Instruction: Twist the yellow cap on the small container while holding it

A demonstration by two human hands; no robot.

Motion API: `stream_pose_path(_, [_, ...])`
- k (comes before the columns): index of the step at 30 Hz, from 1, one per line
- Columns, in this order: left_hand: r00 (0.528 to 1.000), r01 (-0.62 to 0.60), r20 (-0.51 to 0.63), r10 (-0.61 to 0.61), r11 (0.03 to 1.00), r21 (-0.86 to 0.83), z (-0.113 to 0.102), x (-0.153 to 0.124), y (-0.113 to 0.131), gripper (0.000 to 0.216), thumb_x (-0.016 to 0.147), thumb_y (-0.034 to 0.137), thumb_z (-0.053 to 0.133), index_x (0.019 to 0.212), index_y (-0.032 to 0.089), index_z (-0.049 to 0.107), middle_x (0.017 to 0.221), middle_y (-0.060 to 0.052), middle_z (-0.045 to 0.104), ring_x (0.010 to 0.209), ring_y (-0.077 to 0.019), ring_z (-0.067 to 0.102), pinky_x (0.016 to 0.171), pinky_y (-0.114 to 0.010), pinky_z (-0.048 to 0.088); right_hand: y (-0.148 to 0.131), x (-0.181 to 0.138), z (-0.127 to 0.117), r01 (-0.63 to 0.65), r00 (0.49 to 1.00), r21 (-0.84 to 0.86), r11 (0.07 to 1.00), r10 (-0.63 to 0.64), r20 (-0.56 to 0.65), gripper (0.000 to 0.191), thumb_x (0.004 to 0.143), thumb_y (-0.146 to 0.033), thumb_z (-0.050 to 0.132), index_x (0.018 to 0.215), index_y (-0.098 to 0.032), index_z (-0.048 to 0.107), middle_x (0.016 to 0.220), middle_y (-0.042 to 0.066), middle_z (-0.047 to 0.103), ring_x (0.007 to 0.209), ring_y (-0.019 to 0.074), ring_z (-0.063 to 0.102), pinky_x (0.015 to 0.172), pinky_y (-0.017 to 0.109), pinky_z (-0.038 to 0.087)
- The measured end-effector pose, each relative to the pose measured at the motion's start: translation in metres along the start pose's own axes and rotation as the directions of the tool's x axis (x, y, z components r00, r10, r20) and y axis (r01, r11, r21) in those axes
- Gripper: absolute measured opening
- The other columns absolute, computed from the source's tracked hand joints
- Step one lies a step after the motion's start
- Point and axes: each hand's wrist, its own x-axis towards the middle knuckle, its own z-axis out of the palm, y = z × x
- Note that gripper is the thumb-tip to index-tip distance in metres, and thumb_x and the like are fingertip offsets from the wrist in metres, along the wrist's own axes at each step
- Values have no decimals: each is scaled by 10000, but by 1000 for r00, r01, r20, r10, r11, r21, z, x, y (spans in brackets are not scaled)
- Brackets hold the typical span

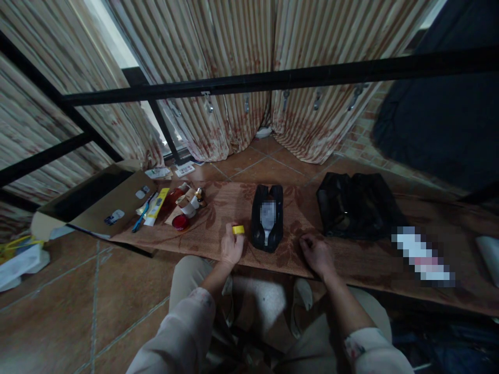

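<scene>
Currently left hand point(231, 248) pinches yellow cap point(238, 229) beside black pouch point(267, 217); right hand point(316, 253) curled on mat point(218, 228); bottles point(189, 202), cardboard box point(97, 200) left.

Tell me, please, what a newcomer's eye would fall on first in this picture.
The small yellow object pinched in the left hand stands out, just left of an open black pouch in the middle of the patterned mat. The right hand rests curled on the mat's near edge, with a black bag behind it. An opened cardboard box lies at far left.
</scene>
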Motion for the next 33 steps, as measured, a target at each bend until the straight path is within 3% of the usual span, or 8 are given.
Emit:
stream_pose_path(27, [1000, 9, -25, -8, 999, 31, 1, 0, 1, 307, 825, 284, 434, 1116, 188, 456, 773, -36, 618, 659, -178, 581, 650, -285, 427, -1, -1, 0, -2, 1000, 5, 1000, 2, -11, 275, 872, -363, 443, 982, -240, 662, 796, 48, 680, 724, 179, 597, 586, 247, 341])
stream_pose_path(33, [999, 36, -33, -38, 996, -85, 3, 3, -4, 295, 819, 293, 452, 1103, 215, 459, 763, -4, 601, 642, -147, 577, 643, -271, 450, 0, 0, 1, 2, 1000, -12, 1000, -3, -15, 270, 870, -374, 446, 957, -245, 668, 769, 42, 678, 702, 177, 599, 577, 249, 338])
